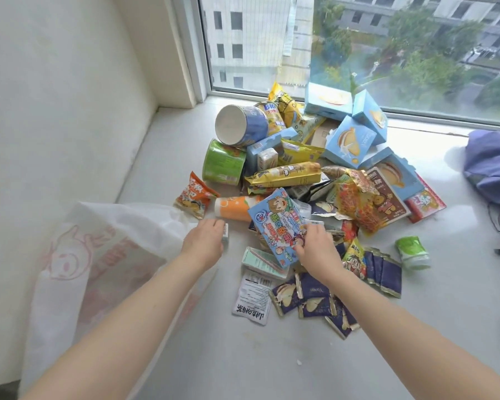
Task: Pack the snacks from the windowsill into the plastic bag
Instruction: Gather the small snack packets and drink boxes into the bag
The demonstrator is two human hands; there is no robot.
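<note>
Nearest to us, our forearms reach out over the pale windowsill (185,342). The white plastic bag (98,269) with pink print sags at the sill's left edge. Its mouth is just beside our left hand (204,241), whose fingers curl over a small white pack (225,235). Our right hand (315,246) pinches the lower corner of a blue cartoon packet (276,223), thumb on its face, and the packet tilts up over the heap. Around that wrist lie dark blue sachets (312,295), a white sachet (253,301) with black print and a pale green box (261,261). A little green bottle (412,252) lies apart to the right. Beyond our hands the snacks (286,174) are piled on the sill: an orange bottle (233,207), an orange crisp bag (194,197), a green tub (223,164), a blue tub (243,127) on its side and light blue boxes (350,142) near the window (272,39). A blue cloth (494,163) is bunched at far right.
</note>
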